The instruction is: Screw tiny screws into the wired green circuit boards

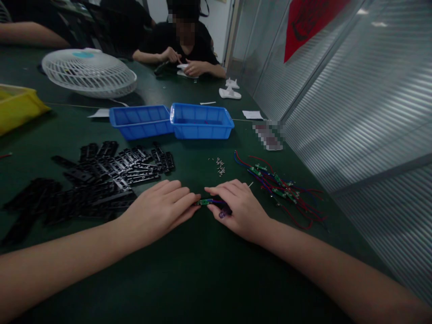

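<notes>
Between the fingertips of my left hand (168, 202) is a small green circuit board (206, 202), pinched at its left end, possibly with a black part under it. Blue and red wires run from the board toward my right hand (241, 209). That hand is curled around a dark piece with a purplish end (222, 214), mostly hidden by the fingers; its kind is unclear. The right thumb and index fingertips sit apart at the board's right end. Small screws (220, 167) lie scattered just beyond the hands.
Black plastic parts (114, 166) are heaped at left. Wired circuit boards (280, 184) lie tangled at right. Two blue bins (202, 131) stand ahead, a yellow bin (23, 112) far left. Behind are a white fan (89, 74), white parts (230, 93) and a seated person (189, 49).
</notes>
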A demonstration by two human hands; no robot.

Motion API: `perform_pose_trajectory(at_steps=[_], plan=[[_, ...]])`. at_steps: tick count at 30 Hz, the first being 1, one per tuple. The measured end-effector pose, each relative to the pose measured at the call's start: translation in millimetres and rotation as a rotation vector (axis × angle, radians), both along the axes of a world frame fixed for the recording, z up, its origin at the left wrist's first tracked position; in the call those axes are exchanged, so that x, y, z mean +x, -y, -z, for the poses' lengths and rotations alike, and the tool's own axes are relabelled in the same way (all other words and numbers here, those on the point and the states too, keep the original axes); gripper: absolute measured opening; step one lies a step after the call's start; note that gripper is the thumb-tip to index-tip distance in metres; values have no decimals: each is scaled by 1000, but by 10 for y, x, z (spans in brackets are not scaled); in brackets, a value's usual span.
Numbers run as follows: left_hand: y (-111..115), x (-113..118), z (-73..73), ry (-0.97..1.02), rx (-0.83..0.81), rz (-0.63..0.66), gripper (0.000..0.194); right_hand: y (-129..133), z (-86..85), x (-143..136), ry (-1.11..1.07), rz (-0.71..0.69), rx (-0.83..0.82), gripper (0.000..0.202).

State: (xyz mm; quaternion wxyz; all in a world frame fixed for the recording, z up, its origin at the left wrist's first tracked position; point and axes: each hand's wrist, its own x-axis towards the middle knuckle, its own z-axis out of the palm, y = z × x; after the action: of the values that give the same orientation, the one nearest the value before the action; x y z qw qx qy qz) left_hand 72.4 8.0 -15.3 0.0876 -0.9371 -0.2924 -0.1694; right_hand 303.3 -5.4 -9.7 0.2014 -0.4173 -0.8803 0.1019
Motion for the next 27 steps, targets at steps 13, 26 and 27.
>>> perform_pose_trajectory(at_steps=[13,26,27], plan=[[69,33,-58,124,-403,-91,22,24,-32,18,29,-68,-12,22],[54,82,-45,234,-734,-148,28,45,-53,-12,-21,-96,-66,23],[57,83,-40,230,-728,-150,28,42,-54,-9,-25,-93,-65,22]])
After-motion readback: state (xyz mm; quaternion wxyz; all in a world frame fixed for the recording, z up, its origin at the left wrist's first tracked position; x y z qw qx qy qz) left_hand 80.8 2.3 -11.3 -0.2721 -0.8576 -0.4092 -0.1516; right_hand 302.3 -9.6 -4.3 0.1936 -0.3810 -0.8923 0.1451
